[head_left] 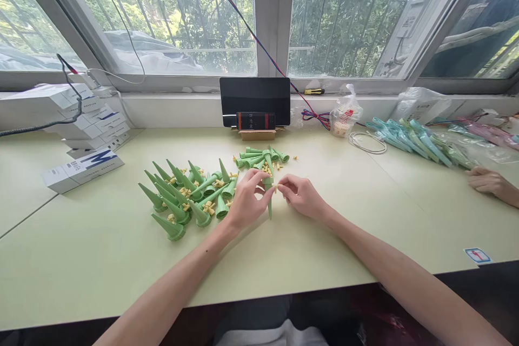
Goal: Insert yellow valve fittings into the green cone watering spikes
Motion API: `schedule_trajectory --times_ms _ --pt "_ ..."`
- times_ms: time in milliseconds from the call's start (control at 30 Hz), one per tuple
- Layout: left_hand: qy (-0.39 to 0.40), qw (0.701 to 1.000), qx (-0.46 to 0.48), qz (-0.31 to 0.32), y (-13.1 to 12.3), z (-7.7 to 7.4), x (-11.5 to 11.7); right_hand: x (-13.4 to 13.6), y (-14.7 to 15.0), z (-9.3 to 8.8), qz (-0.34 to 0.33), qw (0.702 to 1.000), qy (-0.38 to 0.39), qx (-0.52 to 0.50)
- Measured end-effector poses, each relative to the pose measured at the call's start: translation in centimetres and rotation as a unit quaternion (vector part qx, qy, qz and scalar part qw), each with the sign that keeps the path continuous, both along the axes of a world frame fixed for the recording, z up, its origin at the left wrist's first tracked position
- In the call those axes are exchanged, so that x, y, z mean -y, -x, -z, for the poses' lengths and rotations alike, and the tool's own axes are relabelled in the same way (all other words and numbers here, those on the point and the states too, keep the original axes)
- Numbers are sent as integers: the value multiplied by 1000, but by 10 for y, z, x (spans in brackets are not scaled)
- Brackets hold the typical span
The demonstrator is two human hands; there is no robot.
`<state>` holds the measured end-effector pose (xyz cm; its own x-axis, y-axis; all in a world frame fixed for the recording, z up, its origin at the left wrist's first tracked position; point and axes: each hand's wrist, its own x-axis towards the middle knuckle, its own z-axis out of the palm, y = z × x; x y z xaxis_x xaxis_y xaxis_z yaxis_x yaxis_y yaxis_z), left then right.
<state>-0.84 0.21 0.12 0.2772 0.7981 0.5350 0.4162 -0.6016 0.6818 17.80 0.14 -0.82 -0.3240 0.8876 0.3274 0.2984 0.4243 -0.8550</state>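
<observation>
My left hand (245, 201) grips a green plastic cone spike (269, 198), tip pointing down towards me. My right hand (300, 194) pinches a small yellow part (277, 187) against the spike's wide end. Just left of my hands lies a pile of green cone spikes (184, 200) mixed with small yellow pieces. A smaller heap of green spikes (259, 158) and loose yellow parts sits right behind my hands on the pale green table (121, 259).
White boxes (83, 170) are stacked at the left. A dark tablet (254, 100) and a phone (255, 120) stand by the window sill. Bagged teal items (409, 138) lie at the right, near another person's hand (488, 183). A white cable coil (368, 142) lies nearby.
</observation>
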Motion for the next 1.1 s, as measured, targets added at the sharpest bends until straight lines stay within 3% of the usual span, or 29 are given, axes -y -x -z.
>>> schedule_trajectory --times_ms 467,800,1100 --pt "-3 1000 -3 17 1 -1 1 -1 0 3 13 999 15 28" --pt "19 1000 2 -14 0 1 -1 0 1 1 -11 999 15 -41" --pt "16 1000 -4 -5 1 1 0 0 -1 0 4 1000 -1 9"
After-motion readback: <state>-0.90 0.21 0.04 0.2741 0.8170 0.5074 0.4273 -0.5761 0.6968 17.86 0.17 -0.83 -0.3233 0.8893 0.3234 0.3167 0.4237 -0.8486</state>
